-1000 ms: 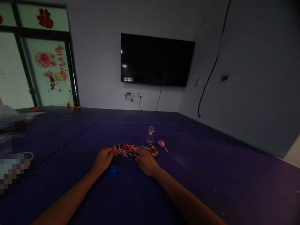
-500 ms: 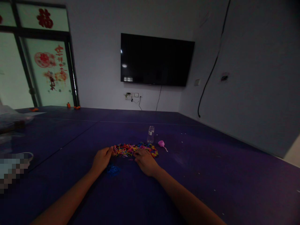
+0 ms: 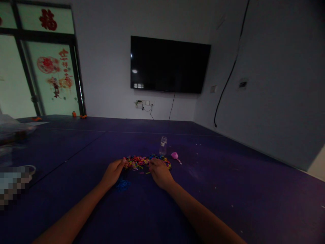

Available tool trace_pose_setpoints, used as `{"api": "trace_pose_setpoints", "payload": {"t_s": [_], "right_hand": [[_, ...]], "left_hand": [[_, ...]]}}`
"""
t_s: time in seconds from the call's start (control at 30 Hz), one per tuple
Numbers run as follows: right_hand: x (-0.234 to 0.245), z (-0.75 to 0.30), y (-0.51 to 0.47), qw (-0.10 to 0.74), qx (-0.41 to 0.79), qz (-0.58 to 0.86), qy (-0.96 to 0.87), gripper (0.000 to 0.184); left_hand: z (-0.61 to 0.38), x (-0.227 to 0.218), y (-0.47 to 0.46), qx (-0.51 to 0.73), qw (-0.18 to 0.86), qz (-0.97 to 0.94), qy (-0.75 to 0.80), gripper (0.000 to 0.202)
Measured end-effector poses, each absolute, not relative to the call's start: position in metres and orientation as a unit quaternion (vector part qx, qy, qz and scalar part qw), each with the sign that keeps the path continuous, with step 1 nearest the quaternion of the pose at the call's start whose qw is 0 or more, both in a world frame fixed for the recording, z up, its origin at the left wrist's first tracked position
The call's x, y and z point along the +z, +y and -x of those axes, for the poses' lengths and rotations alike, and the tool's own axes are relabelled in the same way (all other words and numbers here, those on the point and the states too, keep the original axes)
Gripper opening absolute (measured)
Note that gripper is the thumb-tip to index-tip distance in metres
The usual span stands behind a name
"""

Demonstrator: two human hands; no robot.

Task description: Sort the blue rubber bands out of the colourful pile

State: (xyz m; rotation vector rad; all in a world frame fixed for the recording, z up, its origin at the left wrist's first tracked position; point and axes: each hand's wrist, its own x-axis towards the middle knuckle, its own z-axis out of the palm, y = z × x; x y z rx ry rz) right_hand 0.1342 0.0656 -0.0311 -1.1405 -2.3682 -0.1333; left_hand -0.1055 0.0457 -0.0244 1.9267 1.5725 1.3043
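Note:
A heap of small multicoloured rubber bands [image 3: 138,162] lies spread on the purple surface between my hands. My left hand [image 3: 113,172] is at the heap's left end, thumb and forefinger close together; whatever is between them is too small to make out. Over the right part of the heap rests my right hand [image 3: 160,173], its fingers loosely bent and apart, touching the bands. A separate small pile of blue bands [image 3: 123,184] sits just nearer to me, beside my left wrist. A few single bands lie in front of the heap.
Behind the heap stands a clear bottle [image 3: 163,146] with a white label. To its right is a pink object with a thin tail [image 3: 175,156]. Plastic bags [image 3: 12,130] lie at far left, and a television [image 3: 170,64] hangs on the wall.
My right hand has drawn slightly right and back over the heap, and a yellow-green band now shows beside it. My left hand has shifted slightly right.

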Motion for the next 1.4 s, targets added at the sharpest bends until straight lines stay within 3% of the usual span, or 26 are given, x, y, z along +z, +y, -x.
{"api": "trace_pose_setpoints", "payload": {"t_s": [0.5,0.83,1.03,1.4], "right_hand": [[-0.0248,-0.1378,0.0631,0.283,-0.048,0.464,-0.838,0.028],[-0.0287,-0.1373,0.0628,0.271,-0.041,0.411,-0.869,0.022],[-0.0296,-0.1394,0.0667,0.299,-0.035,0.459,-0.836,0.031],[-0.0301,-0.1388,0.0678,0.234,-0.044,0.494,-0.836,0.024]], "left_hand": [[0.1026,-0.0186,0.0393,0.427,0.11,-0.691,0.573,0.051],[0.1027,-0.0184,0.0389,0.437,0.123,-0.693,0.561,0.049],[0.1036,-0.0204,0.0405,0.43,0.117,-0.695,0.565,0.049],[0.104,-0.0207,0.0419,0.43,0.119,-0.698,0.56,0.049]]}}
